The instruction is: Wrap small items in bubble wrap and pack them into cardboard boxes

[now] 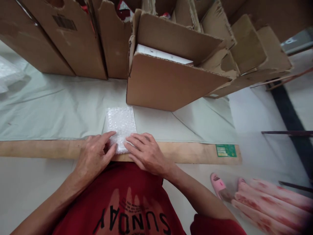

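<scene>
A small rectangular piece of bubble wrap (121,121) lies at the front edge of the table, partly over the wooden strip. Whether anything is inside it, I cannot make out. My left hand (96,150) rests on its left side, thumb and index finger apart on the plastic; the other fingers are mostly hidden. From the right, my right hand (148,151) lays its spread fingers on the near part of the wrap. Both hands touch the plastic close to my body.
Several tall cardboard boxes (114,49) line the back of the cloth-covered table (61,107). One nearer carton (166,81) holds something flat and white. More bubble wrap (11,73) lies at the far left. Another person's legs and pink slippers (217,184) appear at lower right.
</scene>
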Motion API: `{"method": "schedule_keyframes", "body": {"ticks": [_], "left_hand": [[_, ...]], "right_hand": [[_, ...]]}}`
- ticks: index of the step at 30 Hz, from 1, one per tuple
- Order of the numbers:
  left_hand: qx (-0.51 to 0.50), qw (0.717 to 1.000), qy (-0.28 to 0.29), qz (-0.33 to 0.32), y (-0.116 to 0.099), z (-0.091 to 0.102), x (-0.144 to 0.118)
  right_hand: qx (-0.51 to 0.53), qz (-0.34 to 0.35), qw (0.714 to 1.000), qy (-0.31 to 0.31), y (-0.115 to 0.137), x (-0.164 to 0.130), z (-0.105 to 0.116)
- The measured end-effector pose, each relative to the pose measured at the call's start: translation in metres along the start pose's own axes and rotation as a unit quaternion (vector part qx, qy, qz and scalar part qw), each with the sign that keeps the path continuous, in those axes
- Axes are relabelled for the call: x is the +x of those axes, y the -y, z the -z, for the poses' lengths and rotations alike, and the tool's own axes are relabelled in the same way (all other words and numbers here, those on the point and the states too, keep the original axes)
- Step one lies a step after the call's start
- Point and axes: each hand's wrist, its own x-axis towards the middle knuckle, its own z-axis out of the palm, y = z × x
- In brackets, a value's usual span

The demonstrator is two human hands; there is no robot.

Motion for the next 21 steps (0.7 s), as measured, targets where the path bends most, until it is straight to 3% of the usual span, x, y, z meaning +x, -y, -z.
{"method": "schedule_keyframes", "body": {"ticks": [3,7,10,13,15,17,21], "left_hand": [[-0.001,0.999,-0.029,-0.046,-0.005,0.006,-0.004],[-0.028,0.993,-0.010,-0.117,-0.010,0.015,-0.004],[-0.058,0.995,-0.011,-0.074,-0.008,0.013,0.006],[-0.082,0.996,-0.021,0.014,-0.004,0.007,0.020],[-0.080,0.996,-0.021,0.042,-0.001,0.003,0.028],[-0.066,0.997,-0.018,0.048,0.002,0.000,0.032],[-0.028,0.997,-0.044,0.063,0.008,-0.005,0.036]], "right_hand": [[0.023,-0.011,1.000,-0.009,-0.007,0.007,-0.004],[0.106,-0.063,0.992,0.022,-0.015,0.017,0.002],[0.163,-0.124,0.978,0.043,-0.020,0.025,0.004],[0.137,-0.169,0.976,-0.007,-0.024,0.028,0.001],[0.068,-0.151,0.984,-0.064,-0.024,0.026,-0.001],[0.010,-0.097,0.992,-0.081,-0.024,0.024,-0.002],[-0.024,-0.022,0.999,-0.005,-0.028,0.029,-0.005]]}}
